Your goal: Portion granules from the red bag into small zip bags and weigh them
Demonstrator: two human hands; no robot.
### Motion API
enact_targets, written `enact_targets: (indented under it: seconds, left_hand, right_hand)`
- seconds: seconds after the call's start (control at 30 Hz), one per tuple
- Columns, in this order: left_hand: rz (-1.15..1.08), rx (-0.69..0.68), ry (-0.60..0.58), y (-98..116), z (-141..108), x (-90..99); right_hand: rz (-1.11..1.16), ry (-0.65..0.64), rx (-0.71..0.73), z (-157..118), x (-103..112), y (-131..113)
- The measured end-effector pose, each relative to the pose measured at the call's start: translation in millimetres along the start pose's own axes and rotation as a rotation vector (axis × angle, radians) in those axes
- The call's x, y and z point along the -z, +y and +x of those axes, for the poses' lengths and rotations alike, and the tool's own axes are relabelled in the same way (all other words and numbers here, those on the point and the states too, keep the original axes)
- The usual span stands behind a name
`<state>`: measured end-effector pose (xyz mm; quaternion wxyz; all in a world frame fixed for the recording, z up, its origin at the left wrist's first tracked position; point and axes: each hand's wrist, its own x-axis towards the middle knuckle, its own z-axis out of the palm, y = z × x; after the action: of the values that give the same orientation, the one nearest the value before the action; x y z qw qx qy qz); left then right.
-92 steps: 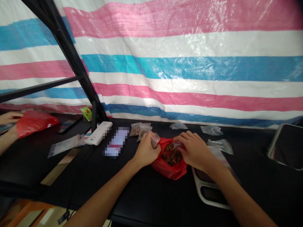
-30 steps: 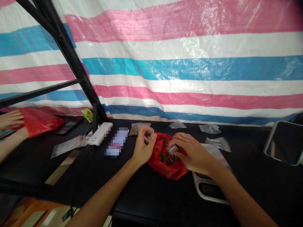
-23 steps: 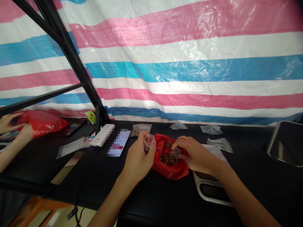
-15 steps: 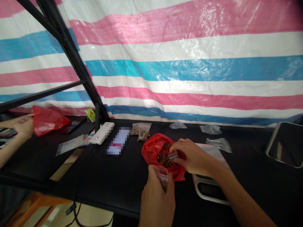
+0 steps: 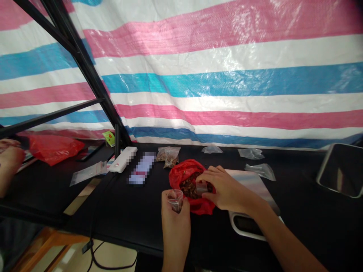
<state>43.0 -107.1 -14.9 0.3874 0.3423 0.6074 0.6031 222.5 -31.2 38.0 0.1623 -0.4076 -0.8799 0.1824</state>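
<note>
A red plastic bag (image 5: 181, 172) lies open on the black table, with small brown pieces (image 5: 188, 189) inside; what they are I cannot make out. My right hand (image 5: 221, 187) reaches over the bag's mouth, closed on a small clear cup (image 5: 201, 188) that touches the brown pieces. Just to the left and nearer to me, my left hand (image 5: 175, 226) grips a small clear plastic bag (image 5: 176, 201), its mouth spread open. Behind my right forearm sits a flat kitchen scale (image 5: 251, 181) with a dark display, partly covered by the arm.
Two filled small bags (image 5: 171, 156) lie behind the red bag. Several clear plastic bags (image 5: 261, 171) are along the back right. A blurred-out phone (image 5: 141, 170), a white power strip (image 5: 123, 158) and a dark-screened device (image 5: 343, 170) rest on the table. Far left, another person's hand (image 5: 10, 162) is near a second red bag (image 5: 55, 147).
My left hand has shifted left with the clear bag. My right hand has moved slightly left with the cup over the brown pieces. The other person's hand has moved left, off their red bag.
</note>
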Motion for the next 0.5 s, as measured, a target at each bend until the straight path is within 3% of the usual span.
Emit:
enact_targets:
  seconds: [0.2, 0.5]
  left_hand:
    - [-0.132, 0.074, 0.037, -9, 2, -3.2]
    - [-0.141, 0.076, -0.035, -10, 15, -4.4]
  right_hand:
    - [-0.002, -0.01, -0.03, 2, -7, -5]
    - [-0.054, 0.069, 0.015, 9, -18, -4]
